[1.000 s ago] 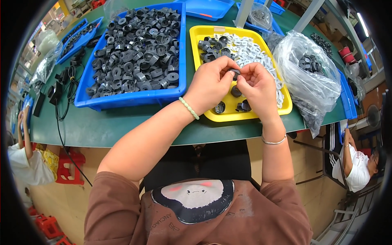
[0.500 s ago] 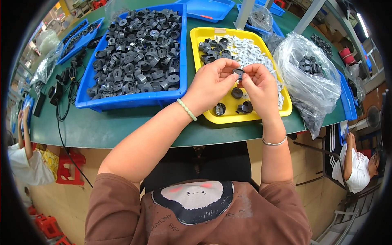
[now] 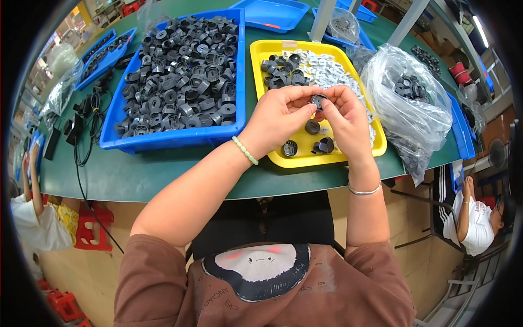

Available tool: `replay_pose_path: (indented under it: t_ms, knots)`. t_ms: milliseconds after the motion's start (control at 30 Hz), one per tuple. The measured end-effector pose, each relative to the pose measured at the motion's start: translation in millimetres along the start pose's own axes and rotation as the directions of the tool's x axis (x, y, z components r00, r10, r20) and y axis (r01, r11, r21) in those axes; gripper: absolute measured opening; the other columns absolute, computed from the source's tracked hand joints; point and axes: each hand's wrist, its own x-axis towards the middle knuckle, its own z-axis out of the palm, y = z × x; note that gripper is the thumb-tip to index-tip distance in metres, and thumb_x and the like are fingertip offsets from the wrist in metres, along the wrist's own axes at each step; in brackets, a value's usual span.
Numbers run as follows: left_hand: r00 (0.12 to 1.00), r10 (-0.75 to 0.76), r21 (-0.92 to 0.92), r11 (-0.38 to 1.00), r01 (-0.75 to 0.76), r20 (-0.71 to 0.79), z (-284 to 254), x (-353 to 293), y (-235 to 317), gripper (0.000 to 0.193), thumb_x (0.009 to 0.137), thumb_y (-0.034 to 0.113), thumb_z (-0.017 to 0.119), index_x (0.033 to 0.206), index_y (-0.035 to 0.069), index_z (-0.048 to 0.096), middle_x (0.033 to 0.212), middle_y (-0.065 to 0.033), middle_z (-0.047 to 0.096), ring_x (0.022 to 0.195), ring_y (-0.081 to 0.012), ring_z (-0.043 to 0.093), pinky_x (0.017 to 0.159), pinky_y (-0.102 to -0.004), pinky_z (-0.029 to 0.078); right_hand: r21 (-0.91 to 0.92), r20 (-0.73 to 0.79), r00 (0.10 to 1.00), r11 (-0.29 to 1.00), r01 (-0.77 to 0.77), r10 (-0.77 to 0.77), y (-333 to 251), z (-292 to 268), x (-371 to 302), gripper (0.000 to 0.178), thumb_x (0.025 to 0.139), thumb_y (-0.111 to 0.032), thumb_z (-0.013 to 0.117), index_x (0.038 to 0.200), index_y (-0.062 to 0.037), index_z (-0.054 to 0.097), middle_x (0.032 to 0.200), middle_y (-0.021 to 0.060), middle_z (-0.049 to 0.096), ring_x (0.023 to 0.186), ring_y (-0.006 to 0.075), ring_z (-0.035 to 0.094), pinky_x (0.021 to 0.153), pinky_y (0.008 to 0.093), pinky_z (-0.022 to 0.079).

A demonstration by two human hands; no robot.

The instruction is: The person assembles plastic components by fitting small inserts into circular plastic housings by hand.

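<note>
Between the fingertips of both hands is a small round black plastic part [image 3: 318, 101], held above the yellow tray [image 3: 283, 159]. My left hand [image 3: 279, 115] pinches it from the left, and my right hand [image 3: 348, 117] grips its other side with thumb and fingers. Beneath, several loose black round parts [image 3: 312, 127] lie in the front of the tray. A heap of black parts [image 3: 280, 71] fills its back left, beside a pile of small white plastic pieces [image 3: 332, 71]. My hands hide the tray's middle.
Left of the tray stands a large blue bin [image 3: 180, 137] heaped with black parts. A clear plastic bag [image 3: 406, 117] of dark parts sits to the right. Cables [image 3: 90, 128] lie at the table's left, and a blue tray [image 3: 272, 12] is behind. Other people sit at both sides.
My hands stay together on the black part, with only slight finger movement. The whole view has shifted a little; the trays look unchanged.
</note>
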Motion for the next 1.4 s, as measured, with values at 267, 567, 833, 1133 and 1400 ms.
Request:
replay_pose_path:
  t_ms: [267,567,833,1133,1400]
  knots:
    - [1.000,0.010,-0.001,1.000,-0.010,-0.005,-1.2,1.9,-2.2,0.030,0.092,0.004,0.061,0.122,-0.002,0.059,0.113,-0.0081,0.066,0.103,-0.0121,0.062,0.090,-0.0257,0.050,-0.100,0.008,0.995,0.990,0.096,-0.096,2.3,-2.1,-1.5,0.014,0.091,-0.001,0.058,0.104,0.0014,0.057,0.090,0.0032,0.063,0.077,0.0084,0.061,0.070,0.0225,0.052]
    - [0.995,0.076,-0.176,0.982,-0.063,0.065,-0.9,-0.9,3.7,0.024,0.094,0.000,0.054,0.117,0.002,0.061,0.116,-0.0042,0.063,0.105,-0.0106,0.060,0.090,-0.0253,0.049,-0.169,0.026,0.931,0.916,0.364,-0.365,-6.3,-2.9,-9.0,0.033,0.076,0.004,0.075,0.104,-0.0019,0.058,0.098,0.0046,0.060,0.082,0.0102,0.062,0.074,0.0234,0.052]
    - [0.993,0.104,-0.196,0.977,-0.090,0.060,0.0,-3.0,5.5,0.024,0.096,0.000,0.052,0.116,0.002,0.064,0.113,-0.0051,0.065,0.104,-0.0120,0.061,0.092,-0.0259,0.049,-0.382,0.097,0.789,0.709,0.592,-0.606,-9.5,0.6,-9.6,0.034,0.066,0.000,0.082,0.090,-0.0072,0.058,0.090,0.0048,0.055,0.075,0.0141,0.052,0.063,0.0253,0.046]
    - [0.994,0.105,-0.127,0.987,-0.099,0.041,0.1,-2.0,7.2,0.025,0.095,-0.004,0.050,0.114,-0.001,0.066,0.112,-0.0068,0.067,0.104,-0.0125,0.061,0.092,-0.0259,0.049,-0.566,0.149,0.731,0.549,0.615,-0.665,-10.0,5.4,-9.5,0.030,0.067,0.002,0.080,0.090,-0.0060,0.061,0.088,0.0067,0.059,0.076,0.0183,0.059,0.062,0.0275,0.050]
    - [0.998,0.065,-0.088,0.994,-0.066,-0.015,6.0,-2.8,7.4,0.029,0.092,-0.004,0.053,0.119,0.000,0.064,0.112,-0.0083,0.067,0.102,-0.0131,0.063,0.091,-0.0264,0.050,-0.604,0.040,0.745,0.577,0.549,-0.666,-9.5,3.0,-10.4,0.025,0.072,0.006,0.072,0.092,-0.0046,0.061,0.088,0.0084,0.060,0.071,0.0196,0.060,0.063,0.0301,0.051]
